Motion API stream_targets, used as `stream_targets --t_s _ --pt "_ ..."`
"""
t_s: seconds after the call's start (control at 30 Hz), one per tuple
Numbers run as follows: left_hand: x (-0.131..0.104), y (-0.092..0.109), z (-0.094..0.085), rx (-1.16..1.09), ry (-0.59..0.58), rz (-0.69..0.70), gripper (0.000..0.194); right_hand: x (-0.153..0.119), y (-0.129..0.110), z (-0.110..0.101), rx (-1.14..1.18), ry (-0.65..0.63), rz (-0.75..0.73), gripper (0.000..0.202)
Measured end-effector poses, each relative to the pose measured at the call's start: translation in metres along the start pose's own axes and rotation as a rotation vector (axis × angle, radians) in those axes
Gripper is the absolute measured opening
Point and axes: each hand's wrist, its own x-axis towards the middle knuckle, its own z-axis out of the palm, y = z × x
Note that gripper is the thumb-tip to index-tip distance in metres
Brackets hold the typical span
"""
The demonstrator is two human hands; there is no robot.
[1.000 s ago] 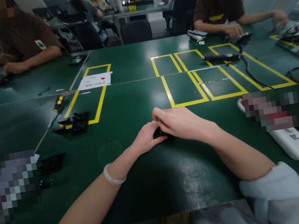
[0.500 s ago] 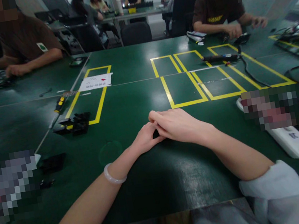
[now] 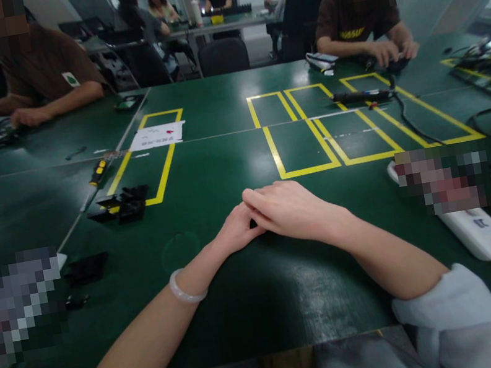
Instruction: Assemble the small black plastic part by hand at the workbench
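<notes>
My hands rest together on the green table (image 3: 266,306), in the middle of the head view. My right hand (image 3: 294,208) lies over the fingers of my left hand (image 3: 234,231) and is closed around them. The left hand looks closed too, its thumb against the right palm and its other fingers mostly covered. No object shows in either hand. A pale bangle (image 3: 188,289) circles my left wrist.
Yellow tape outlines (image 3: 311,170) mark the table. Left lie black parts (image 3: 129,203), a yellow-black screwdriver (image 3: 99,172) and a paper label (image 3: 157,136). Right are a corded black tool (image 3: 363,96) and a white power strip (image 3: 484,232). Co-workers sit across.
My clasped hands have barely moved. Across the table at the right, a co-worker's hands have come together over a dark object.
</notes>
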Motion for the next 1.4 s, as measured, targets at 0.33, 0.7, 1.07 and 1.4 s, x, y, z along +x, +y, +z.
stream_targets --t_s 0.33,0.7,1.07,1.4 --pt "-0.0006 0.0002 -0.0006 0.044 -0.014 -0.002 0.039 0.0022 0.001 0.0029 -0.024 -0.001 0.028 0.018" --pt "-0.0005 0.0002 -0.0003 0.028 -0.032 -0.014 0.035 0.0035 0.0016 0.005 -0.044 -0.02 0.03 0.02" --pt "-0.0005 -0.0003 0.0001 -0.004 -0.036 -0.035 0.032 0.0037 0.0011 0.0069 -0.073 -0.014 0.036 0.027" --pt "0.0005 0.0015 -0.0005 -0.009 -0.007 0.009 0.037 0.0015 -0.0016 0.0001 -0.009 -0.009 0.041 0.022"
